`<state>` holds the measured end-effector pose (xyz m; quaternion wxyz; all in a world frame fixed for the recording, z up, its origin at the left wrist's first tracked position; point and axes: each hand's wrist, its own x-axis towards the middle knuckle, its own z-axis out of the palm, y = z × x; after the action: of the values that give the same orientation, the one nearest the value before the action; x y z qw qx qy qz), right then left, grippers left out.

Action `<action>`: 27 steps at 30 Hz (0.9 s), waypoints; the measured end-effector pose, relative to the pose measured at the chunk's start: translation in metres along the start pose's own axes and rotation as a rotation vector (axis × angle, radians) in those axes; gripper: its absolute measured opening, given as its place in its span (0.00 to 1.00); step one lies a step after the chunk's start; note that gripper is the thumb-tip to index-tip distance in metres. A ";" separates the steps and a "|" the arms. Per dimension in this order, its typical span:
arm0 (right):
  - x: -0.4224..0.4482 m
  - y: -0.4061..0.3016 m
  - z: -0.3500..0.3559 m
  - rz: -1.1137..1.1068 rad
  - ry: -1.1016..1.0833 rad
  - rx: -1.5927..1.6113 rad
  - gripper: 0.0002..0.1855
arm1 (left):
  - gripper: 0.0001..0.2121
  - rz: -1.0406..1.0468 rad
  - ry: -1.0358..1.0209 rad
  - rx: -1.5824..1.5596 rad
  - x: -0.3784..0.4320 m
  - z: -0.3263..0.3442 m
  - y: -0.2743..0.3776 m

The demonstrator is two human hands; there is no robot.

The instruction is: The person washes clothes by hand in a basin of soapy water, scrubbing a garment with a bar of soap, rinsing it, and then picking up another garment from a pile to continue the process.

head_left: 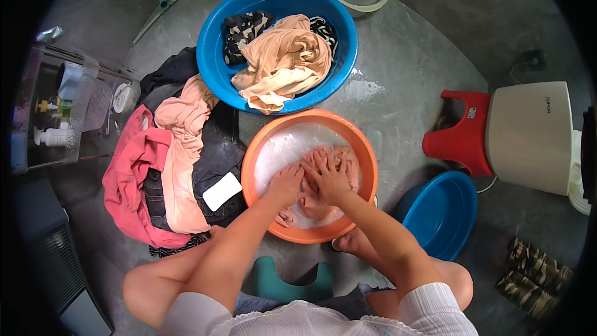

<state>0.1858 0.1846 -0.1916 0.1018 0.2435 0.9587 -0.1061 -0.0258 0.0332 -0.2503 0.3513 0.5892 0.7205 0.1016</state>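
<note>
An orange plastic basin (248,168) in front of me holds cloudy, sudsy water (280,144). A wet pink garment (322,200) is bunched in its right half. My right hand (330,179) lies palm down on the cloth with its fingers spread. Close beside it, my left hand (287,182) touches the garment's left edge. Its fingers are near together, and I cannot see whether they grip the fabric. Part of the cloth is hidden under both hands. A white bar-shaped object (222,192) lies on dark clothes (212,149) left of the basin.
A blue basin (207,51) with beige and patterned clothes (289,56) stands beyond. Left lie pink (126,182) and peach garments (179,177). Right are a red stool (466,135) bearing a cream appliance box (527,137), and another blue basin (438,214). A green stool (294,291) is below.
</note>
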 end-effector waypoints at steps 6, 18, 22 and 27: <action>0.026 -0.006 0.026 0.242 -0.194 0.047 0.37 | 0.32 -0.441 -0.237 -0.114 -0.026 0.064 -0.047; -0.001 0.069 -0.082 -0.098 0.036 0.830 0.13 | 0.20 -0.355 0.295 -1.958 -0.049 -0.031 -0.051; -0.023 0.043 -0.091 -0.145 -0.227 0.452 0.36 | 0.19 -0.351 0.193 -1.090 -0.053 -0.018 -0.056; -0.059 0.000 0.032 0.015 -0.160 0.067 0.34 | 0.59 -0.085 0.102 -0.146 -0.050 -0.016 0.032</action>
<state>0.2415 0.1504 -0.2082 0.1706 0.2447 0.9416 -0.1564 -0.0081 0.0000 -0.2017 0.3603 0.5249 0.7525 0.1687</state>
